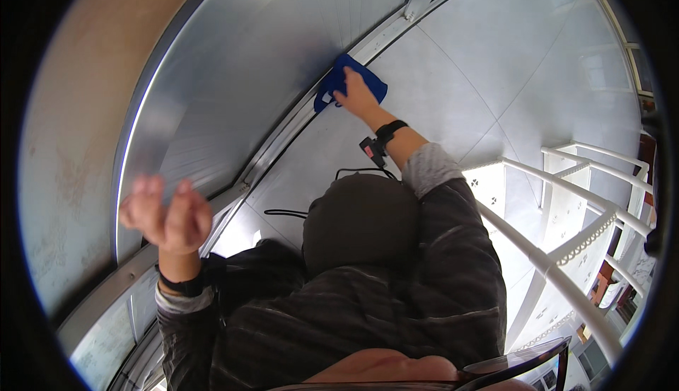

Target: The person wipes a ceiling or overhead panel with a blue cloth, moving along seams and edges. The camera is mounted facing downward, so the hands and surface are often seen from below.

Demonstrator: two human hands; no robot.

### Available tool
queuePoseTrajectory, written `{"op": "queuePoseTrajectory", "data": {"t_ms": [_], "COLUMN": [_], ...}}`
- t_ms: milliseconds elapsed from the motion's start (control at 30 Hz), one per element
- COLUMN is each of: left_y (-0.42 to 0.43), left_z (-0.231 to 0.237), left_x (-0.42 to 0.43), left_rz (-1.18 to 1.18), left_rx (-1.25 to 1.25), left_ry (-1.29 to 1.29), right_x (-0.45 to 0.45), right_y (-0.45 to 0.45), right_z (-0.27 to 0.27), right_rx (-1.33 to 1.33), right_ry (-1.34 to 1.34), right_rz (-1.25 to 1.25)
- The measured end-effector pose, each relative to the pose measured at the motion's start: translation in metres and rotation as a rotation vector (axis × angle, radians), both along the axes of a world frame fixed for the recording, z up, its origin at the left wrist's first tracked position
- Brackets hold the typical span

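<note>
My right hand (358, 94) rests on a dark blue cloth (375, 81) with a small white tag, its fingers spread over the fabric. The cloth lies across a metal bottom rail (286, 128), part of it on the light grey tiled floor (451, 89). Off to the left, my left hand (167, 216) is raised beside a glossy panel (254, 57) with loosely curled fingers; nothing shows in it. Whether it touches the panel or its frame cannot be told. Each wrist wears a black strap, and a small black device (373, 151) hangs by the right one.
A white tubular rack (541, 263) with paw-print panels stands close on my right. My bent knee (360, 221) is low in front of me, with black cord loops beside it. A metal-framed panel with a stained surface (63, 179) borders the left side.
</note>
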State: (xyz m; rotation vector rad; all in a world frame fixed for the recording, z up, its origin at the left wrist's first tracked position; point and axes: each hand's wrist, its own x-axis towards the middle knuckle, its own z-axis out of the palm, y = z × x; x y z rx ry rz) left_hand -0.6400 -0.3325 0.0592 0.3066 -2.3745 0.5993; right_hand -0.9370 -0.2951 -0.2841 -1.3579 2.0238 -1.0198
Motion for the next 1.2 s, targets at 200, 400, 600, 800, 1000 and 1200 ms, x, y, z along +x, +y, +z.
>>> {"op": "queuePoseTrajectory", "data": {"t_ms": [200,400,600,800,1000,1200], "left_y": [-0.027,-0.034,-0.037,-0.037,-0.035,-0.035], "left_z": [0.021,0.012,0.013,0.011,0.010,0.007], "left_x": [0.007,-0.011,-0.009,-0.014,-0.018,-0.013], "left_rz": [0.261,0.505,0.566,0.565,0.600,0.594], "left_rx": [-0.218,-0.380,-0.426,-0.427,-0.451,-0.345], "left_ry": [0.023,-0.076,-0.234,-0.161,-0.194,-0.141], "right_x": [-0.006,-0.043,-0.073,-0.124,-0.160,-0.138], "right_y": [-0.001,-0.009,-0.018,-0.042,-0.065,-0.090], "right_z": [-0.037,-0.037,-0.038,-0.036,-0.029,-0.007], "right_rx": [0.050,0.077,0.170,0.321,0.525,0.775], "right_ry": [0.711,0.800,0.876,0.886,0.962,0.961], "right_rz": [0.145,0.207,0.214,0.042,0.087,-0.096]}}
